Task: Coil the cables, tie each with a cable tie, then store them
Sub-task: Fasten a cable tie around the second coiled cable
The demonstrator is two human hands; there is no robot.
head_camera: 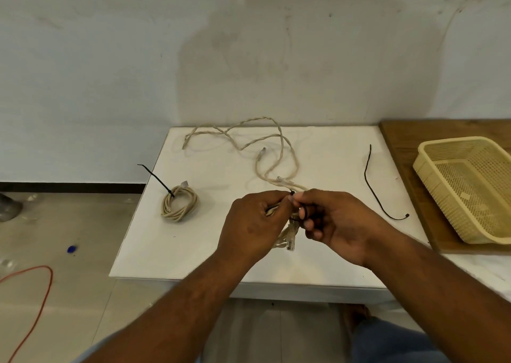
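Note:
Above the white table [210, 246] my left hand [254, 224] grips a small coil of beige network cable [289, 234], whose clear plug hangs below my fingers. My right hand [334, 221] pinches a black cable tie [302, 212] looped around that coil. A finished beige coil [179, 203] with a black tie sticking up lies at the table's left. A long beige cable [235, 138] sprawls loose across the back of the table. A spare black cable tie [373, 188] lies to the right.
A yellow plastic basket [470, 185] stands on a wooden board [401, 152] at the right. The wall rises just behind the table. On the floor at the left run an orange cord [41, 301] and a small blue object [71, 249].

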